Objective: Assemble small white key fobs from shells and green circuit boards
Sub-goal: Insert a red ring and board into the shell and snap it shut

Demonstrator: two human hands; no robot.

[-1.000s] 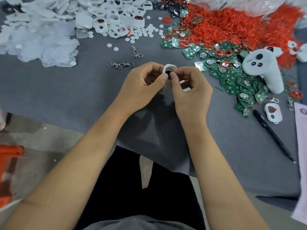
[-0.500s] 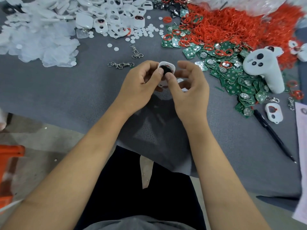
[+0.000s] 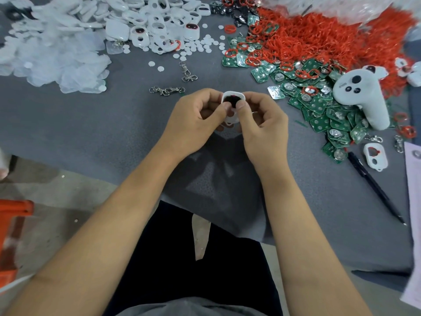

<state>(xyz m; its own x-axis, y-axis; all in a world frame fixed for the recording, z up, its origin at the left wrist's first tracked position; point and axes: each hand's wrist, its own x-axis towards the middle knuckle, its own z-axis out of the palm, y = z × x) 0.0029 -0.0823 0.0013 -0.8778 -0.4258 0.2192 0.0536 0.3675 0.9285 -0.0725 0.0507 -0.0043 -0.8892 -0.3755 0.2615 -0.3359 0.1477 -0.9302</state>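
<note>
Plastic, thin and light, is what the small white rounded key-fob shell (image 3: 232, 96) looks to be made of, so it should take little force and may flex or mark if squeezed hard. It sits above the grey felt-like table cover (image 3: 114, 124), held between both hands near the middle of the view. The left hand (image 3: 196, 119) curls round its left edge and the right hand (image 3: 262, 124) round its right edge, with both thumbs pressed close together on a dark part in the shell's opening; whether that part is fully seated cannot be told. Smooth glossy plastic is likely slippery, so the outer rim seems the safest place to grip, leaving the thumbs free to push at the centre. The green rectangular circuit boards (image 3: 319, 106) lie heaped to the right, just beside thin red rubber rings (image 3: 307, 39); the boards look stiff but are best taken by their edges. More white shells (image 3: 155, 21) are piled at the far left.
</note>
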